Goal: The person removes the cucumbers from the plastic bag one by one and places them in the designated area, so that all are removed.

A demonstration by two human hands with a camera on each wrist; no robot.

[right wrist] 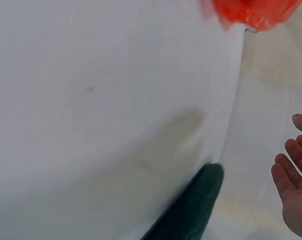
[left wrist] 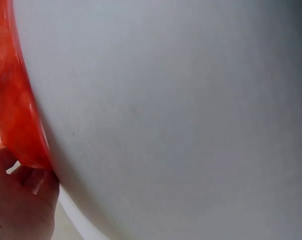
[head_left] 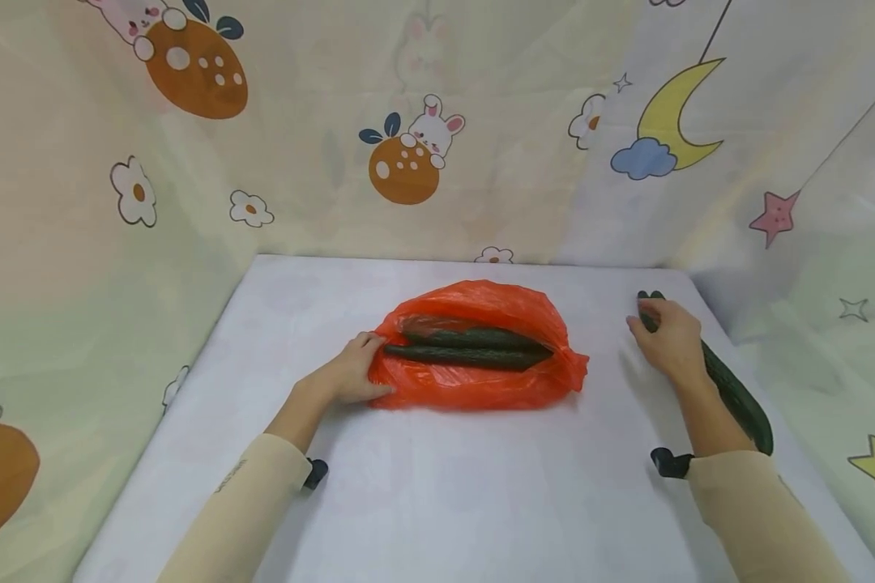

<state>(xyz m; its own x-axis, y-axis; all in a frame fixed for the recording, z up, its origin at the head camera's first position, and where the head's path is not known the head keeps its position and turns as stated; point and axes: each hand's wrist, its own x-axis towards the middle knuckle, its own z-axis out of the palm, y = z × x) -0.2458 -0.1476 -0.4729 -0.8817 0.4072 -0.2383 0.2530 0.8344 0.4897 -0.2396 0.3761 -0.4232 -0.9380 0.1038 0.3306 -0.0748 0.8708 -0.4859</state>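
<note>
A red plastic bag lies at the middle of the table, its mouth gaping upward. Two dark green cucumbers show inside it, a front cucumber and a rear cucumber partly under the film. My left hand holds the bag's left end, thumb on the near side; the left wrist view shows its fingers bent at the red film. Over at the right, my right hand hovers above more cucumbers, whose two tips stick out beyond it. Its fingers are loosely bent with nothing between them.
The white tabletop ends at a back edge just behind the bag. Patterned cloth with rabbits, flowers and stars hangs around its back and sides. Black straps, such as the right strap, are at both wrists.
</note>
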